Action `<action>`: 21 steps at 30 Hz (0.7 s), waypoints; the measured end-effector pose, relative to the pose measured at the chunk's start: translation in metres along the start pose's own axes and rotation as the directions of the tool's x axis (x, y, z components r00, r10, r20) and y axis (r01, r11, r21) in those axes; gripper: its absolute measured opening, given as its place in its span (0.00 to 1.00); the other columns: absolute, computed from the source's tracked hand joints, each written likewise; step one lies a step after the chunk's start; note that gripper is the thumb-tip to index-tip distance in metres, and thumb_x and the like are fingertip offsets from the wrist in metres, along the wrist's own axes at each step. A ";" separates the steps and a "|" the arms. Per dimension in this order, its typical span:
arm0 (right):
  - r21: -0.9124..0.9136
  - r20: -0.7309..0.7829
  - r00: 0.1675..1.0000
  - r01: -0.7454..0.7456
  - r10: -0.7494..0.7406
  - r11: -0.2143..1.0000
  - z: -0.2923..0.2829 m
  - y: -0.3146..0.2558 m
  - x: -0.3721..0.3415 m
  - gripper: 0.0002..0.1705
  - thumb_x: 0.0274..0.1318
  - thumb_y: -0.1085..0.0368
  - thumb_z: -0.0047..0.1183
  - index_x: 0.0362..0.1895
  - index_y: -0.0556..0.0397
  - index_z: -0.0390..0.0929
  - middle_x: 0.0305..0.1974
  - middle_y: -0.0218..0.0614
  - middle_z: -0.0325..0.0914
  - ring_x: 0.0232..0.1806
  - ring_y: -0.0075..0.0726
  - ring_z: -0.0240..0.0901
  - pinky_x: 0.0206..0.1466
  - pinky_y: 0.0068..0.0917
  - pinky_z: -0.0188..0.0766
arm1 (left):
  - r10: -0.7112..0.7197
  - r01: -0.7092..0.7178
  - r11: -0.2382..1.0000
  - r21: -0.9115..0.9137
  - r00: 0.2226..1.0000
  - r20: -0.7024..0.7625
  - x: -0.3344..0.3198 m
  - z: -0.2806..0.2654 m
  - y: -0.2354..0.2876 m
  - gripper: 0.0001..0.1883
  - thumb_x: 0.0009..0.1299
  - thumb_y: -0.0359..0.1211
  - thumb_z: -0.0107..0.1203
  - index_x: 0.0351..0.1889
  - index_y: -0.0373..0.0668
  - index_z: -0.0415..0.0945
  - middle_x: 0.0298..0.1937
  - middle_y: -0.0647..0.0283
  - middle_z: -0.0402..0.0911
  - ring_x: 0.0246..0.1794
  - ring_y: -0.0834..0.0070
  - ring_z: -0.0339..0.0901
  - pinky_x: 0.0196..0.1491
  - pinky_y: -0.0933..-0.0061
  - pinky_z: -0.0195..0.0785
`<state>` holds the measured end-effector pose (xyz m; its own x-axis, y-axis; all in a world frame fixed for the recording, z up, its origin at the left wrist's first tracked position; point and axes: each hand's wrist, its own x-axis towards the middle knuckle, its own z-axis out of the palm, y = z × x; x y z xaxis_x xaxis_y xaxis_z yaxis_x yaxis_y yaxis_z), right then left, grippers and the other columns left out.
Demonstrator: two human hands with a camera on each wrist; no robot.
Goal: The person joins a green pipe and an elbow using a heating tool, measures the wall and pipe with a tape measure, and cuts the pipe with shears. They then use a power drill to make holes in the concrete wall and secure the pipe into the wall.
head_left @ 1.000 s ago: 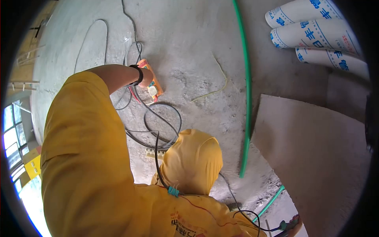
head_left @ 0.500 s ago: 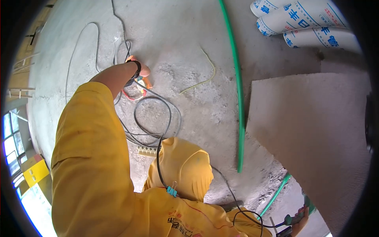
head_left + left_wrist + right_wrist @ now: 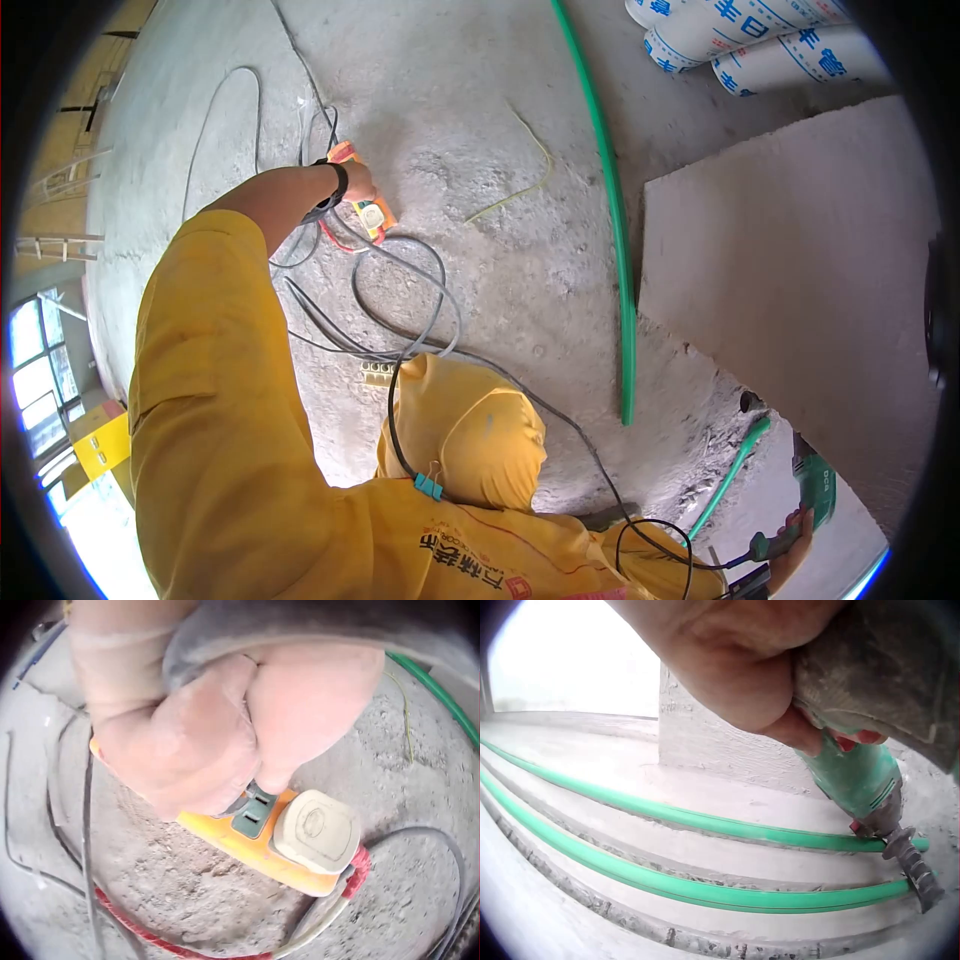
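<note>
My left hand (image 3: 355, 182) is at an orange power strip (image 3: 378, 218) on the floor. In the left wrist view, the curled fingers of that hand (image 3: 225, 724) pinch a dark plug (image 3: 238, 804), mostly hidden, at the orange strip (image 3: 217, 836). A cream plug (image 3: 319, 831) sits in the strip beside green sockets (image 3: 253, 817). At the lower right, my right hand (image 3: 797, 540) grips a green power drill (image 3: 820, 490) with a black cord. From the right wrist view, the hand (image 3: 742, 667) holds the drill body (image 3: 855, 776); its spiral bit (image 3: 919, 870) lies over green pipes (image 3: 705, 821).
Looped black cable (image 3: 440, 280) lies between the strip and a yellow-clothed knee (image 3: 470, 430). A long green pipe (image 3: 612, 190) runs along the floor. A large pale board (image 3: 790, 270) stands at the right, below white printed pipes (image 3: 740, 30). A yellow box (image 3: 103, 446) is far left.
The green drill in my right hand has come out from behind the board into the head view. My left hand stays at the strip, more of which shows than half a second ago.
</note>
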<state>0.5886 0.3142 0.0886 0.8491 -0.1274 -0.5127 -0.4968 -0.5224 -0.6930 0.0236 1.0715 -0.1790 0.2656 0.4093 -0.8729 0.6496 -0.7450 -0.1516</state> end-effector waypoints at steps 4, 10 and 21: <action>0.011 0.044 0.998 0.033 -0.034 0.999 -0.003 0.003 0.002 0.15 0.62 0.51 0.56 0.44 0.47 0.79 0.26 0.18 0.69 0.24 0.13 0.60 0.25 0.15 0.54 | -0.174 0.188 0.930 -0.316 0.982 0.073 0.005 0.012 -0.005 0.31 0.69 0.57 0.43 0.44 0.37 0.81 0.40 0.42 0.82 0.43 0.55 0.81 0.46 0.55 0.71; 0.034 0.080 0.995 0.056 -0.058 0.998 -0.008 0.007 0.006 0.15 0.62 0.51 0.56 0.44 0.46 0.78 0.25 0.17 0.69 0.25 0.11 0.62 0.25 0.15 0.53 | -0.193 0.213 0.974 -0.076 0.958 0.213 0.006 -0.032 0.025 0.17 0.62 0.45 0.49 0.36 0.45 0.82 0.41 0.56 0.85 0.36 0.68 0.82 0.42 0.64 0.71; -0.127 0.017 0.987 0.162 -0.161 0.979 0.047 -0.019 -0.058 0.17 0.63 0.52 0.56 0.47 0.49 0.77 0.26 0.18 0.70 0.26 0.12 0.64 0.24 0.14 0.55 | -0.161 0.180 0.930 -0.320 0.983 0.087 0.000 0.002 0.013 0.30 0.68 0.55 0.46 0.35 0.34 0.81 0.35 0.52 0.84 0.36 0.59 0.83 0.40 0.61 0.73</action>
<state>0.5404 0.3712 0.1079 0.9150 -0.0273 -0.4024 -0.3257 -0.6386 -0.6973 0.0302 1.0610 -0.1821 0.0947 0.4764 -0.8741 0.8801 -0.4504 -0.1501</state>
